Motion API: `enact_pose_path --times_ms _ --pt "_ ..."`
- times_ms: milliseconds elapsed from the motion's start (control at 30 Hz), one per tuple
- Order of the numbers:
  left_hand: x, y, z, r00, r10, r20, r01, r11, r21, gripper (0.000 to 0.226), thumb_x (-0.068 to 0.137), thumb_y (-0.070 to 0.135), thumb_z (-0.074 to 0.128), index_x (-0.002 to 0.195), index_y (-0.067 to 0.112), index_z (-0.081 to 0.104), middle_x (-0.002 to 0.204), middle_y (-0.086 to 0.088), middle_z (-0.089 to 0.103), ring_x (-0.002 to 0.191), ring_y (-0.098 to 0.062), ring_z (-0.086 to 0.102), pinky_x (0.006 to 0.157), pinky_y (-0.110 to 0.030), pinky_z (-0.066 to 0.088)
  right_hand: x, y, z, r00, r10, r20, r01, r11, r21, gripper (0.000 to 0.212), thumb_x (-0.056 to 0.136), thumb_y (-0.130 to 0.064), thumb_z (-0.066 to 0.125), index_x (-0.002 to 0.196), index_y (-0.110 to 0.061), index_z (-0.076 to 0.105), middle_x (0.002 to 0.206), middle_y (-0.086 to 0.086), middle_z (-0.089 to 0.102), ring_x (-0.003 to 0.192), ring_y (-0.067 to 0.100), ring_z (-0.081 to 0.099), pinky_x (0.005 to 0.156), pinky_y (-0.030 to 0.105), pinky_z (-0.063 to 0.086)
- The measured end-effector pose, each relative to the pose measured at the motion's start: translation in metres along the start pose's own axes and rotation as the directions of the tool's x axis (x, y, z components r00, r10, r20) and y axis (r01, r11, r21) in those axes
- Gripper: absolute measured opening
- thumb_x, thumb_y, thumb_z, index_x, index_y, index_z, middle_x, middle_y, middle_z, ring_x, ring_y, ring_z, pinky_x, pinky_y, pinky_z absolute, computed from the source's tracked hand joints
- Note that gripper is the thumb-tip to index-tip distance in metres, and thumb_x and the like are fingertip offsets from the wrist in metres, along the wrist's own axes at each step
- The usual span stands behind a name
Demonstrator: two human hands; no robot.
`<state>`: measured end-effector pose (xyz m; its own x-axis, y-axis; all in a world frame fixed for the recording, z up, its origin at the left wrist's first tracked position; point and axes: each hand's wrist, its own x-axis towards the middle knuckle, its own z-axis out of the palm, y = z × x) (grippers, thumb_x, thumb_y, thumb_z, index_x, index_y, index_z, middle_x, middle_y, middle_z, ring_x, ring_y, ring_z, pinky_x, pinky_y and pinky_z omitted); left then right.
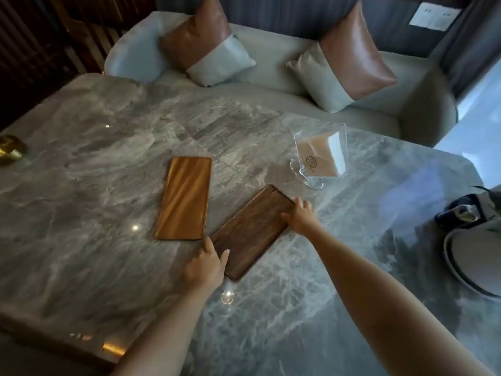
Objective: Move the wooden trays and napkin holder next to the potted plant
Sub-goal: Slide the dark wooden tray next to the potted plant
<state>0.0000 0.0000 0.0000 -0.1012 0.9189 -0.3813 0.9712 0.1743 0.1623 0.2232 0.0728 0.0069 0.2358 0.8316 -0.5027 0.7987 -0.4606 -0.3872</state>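
Two flat wooden trays lie on the grey marble table (108, 202). The dark brown tray (250, 232) sits diagonally in the middle. My left hand (207, 263) grips its near left corner and my right hand (301, 214) holds its far right corner. A lighter, golden tray (184, 198) lies just left of it, untouched. The clear napkin holder (320, 156) with pinkish napkins stands upright behind my right hand. Only a few leaves of the potted plant (490, 196) show at the right edge.
A dark blue and white object with a round white base (469, 240) sits at the table's right edge. A brass item (10, 149) rests at the far left. Behind the table stands a pale sofa with two cushions (208, 47).
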Motion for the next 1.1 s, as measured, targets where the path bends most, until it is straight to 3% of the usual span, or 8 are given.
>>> enact_pose_path --times_ms 300,567,833,1000,1100 --pt "0.005 0.013 0.01 0.984 -0.163 0.066 0.169 0.98 -0.109 0.076 0.092 0.051 0.035 0.145 0.002 0.01 0.136 -0.02 0.047 0.117 -0.037 0.052 0.09 -0.046 0.046 0.015 -0.004 -0.006 1.0 0.017 0.008 -0.017 0.998 -0.055 0.068 0.089 -0.038 0.052 0.138 -0.002 0.023 0.143 0.02 0.029 0.131 0.039 0.028 0.109 0.043 0.026" --pt "0.013 0.019 0.007 0.956 -0.269 0.119 0.293 0.909 -0.298 0.066 0.093 0.045 0.041 0.14 0.004 0.021 0.131 -0.024 0.051 0.117 -0.042 0.052 0.096 -0.051 0.043 0.011 0.002 -0.003 0.999 0.031 -0.011 -0.031 0.998 -0.057 0.062 0.088 -0.034 0.056 0.133 0.0 0.032 0.138 0.019 0.033 0.13 0.036 0.029 0.107 0.041 0.031" --pt "0.016 0.025 0.007 0.97 -0.215 0.11 0.238 0.923 -0.301 0.053 0.093 0.042 0.042 0.129 0.004 0.034 0.128 -0.024 0.053 0.114 -0.041 0.054 0.089 -0.046 0.045 -0.016 0.027 -0.009 0.988 0.15 -0.042 -0.148 0.988 0.046 0.063 0.087 -0.032 0.058 0.132 0.003 0.032 0.139 0.022 0.035 0.129 0.038 0.034 0.106 0.044 0.036" --pt "0.023 0.045 -0.001 0.993 -0.107 0.059 0.119 0.951 -0.286 0.05 0.094 0.04 0.042 0.13 0.007 0.035 0.128 -0.023 0.054 0.114 -0.039 0.054 0.087 -0.043 0.046 -0.038 0.066 -0.022 0.979 0.165 -0.119 -0.153 0.982 0.107 0.033 0.091 -0.031 0.049 0.109 -0.003 0.05 0.121 0.02 0.052 0.107 0.035 0.054 0.083 0.041 0.045" --pt "0.029 0.068 -0.01 0.998 -0.036 0.059 0.049 0.97 -0.237 0.05 0.093 0.043 0.041 0.132 0.012 0.034 0.13 -0.021 0.052 0.117 -0.039 0.052 0.09 -0.044 0.045 -0.054 0.096 -0.031 0.967 0.213 -0.141 -0.19 0.968 0.162 0.029 0.092 -0.03 0.048 0.073 -0.009 0.044 0.091 0.018 0.055 0.083 0.029 0.053 0.068 0.034 0.039"
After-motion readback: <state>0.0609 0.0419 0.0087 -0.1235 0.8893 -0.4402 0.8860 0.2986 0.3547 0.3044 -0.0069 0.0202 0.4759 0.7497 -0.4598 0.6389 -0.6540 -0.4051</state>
